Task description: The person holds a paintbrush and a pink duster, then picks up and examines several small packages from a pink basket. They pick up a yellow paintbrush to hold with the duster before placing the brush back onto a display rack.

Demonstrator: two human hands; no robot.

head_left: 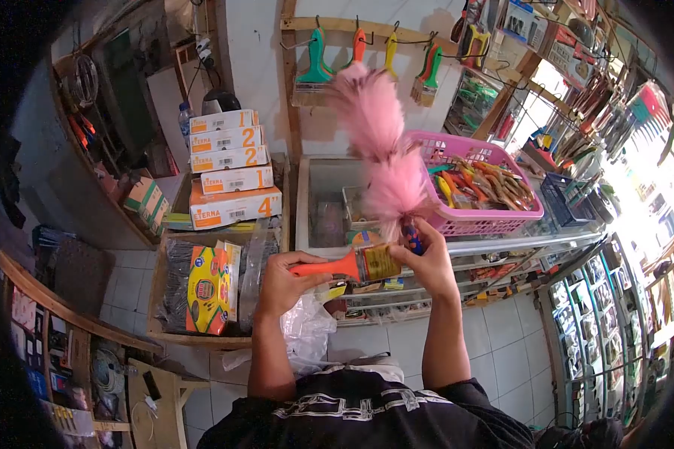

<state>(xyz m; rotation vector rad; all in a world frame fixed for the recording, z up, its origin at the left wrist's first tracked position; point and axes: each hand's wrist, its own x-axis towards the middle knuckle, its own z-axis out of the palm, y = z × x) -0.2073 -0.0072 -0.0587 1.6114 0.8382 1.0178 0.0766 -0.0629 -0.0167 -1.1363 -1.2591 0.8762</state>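
Note:
My left hand (281,284) is closed round the orange handle of a flat paintbrush (341,266), held level in front of me. The brush head, in a yellowish wrapper or label, points right. My right hand (430,262) grips the dark patterned handle of a pink feather duster (382,123), its fluffy end rising upward and slightly blurred. The right fingers also reach the tip of the brush head. Just beyond is a pink plastic basket (472,217) with many brushes (487,183) in it, standing on a glass display counter (314,224).
Paintbrushes (316,63) hang from hooks on a wooden rail behind the counter. At left, white-and-orange boxes (236,206) are stacked above a wooden bin holding a yellow-red box (208,288). Clear plastic bags (307,329) lie near my left forearm. Packed display racks (591,322) stand at right.

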